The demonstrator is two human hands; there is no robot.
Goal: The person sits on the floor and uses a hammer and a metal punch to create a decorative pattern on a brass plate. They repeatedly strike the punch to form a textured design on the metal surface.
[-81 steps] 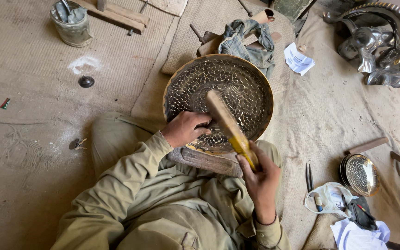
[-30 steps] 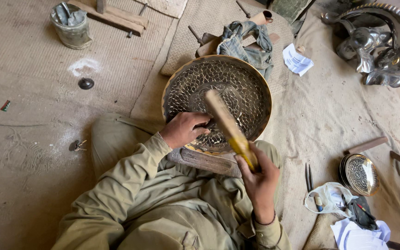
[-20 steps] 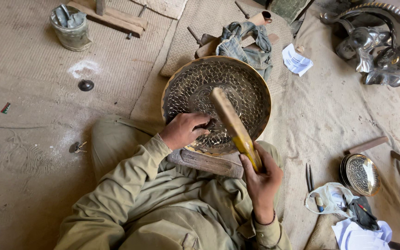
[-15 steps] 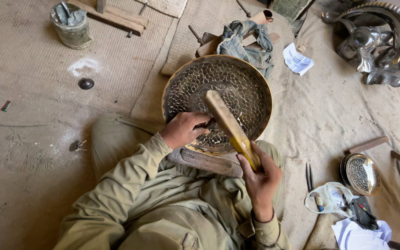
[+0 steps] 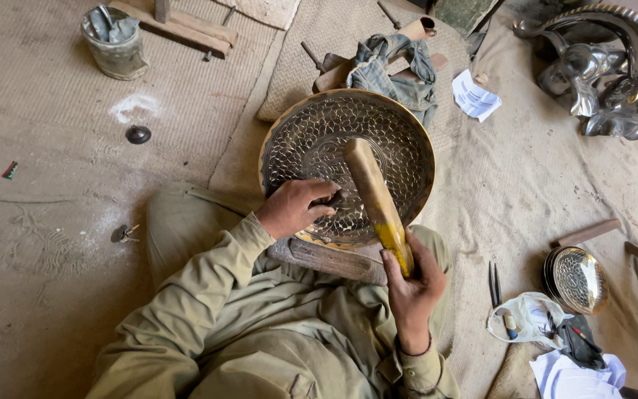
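A large round brass tray with a fine engraved pattern rests tilted on a wooden block across my lap. My left hand is closed around a small dark punch pressed against the tray's lower part. My right hand grips the yellow lower end of a long wooden mallet, whose head lies over the tray's middle, just above the punch.
A grey bucket and wooden planks sit at the far left. Blue cloth and paper lie behind the tray. Shiny metal pieces are far right. A small engraved plate, tools and bags lie near right.
The mallet has swung slightly up and down over the tray. My left hand has stayed on the punch in nearly the same place.
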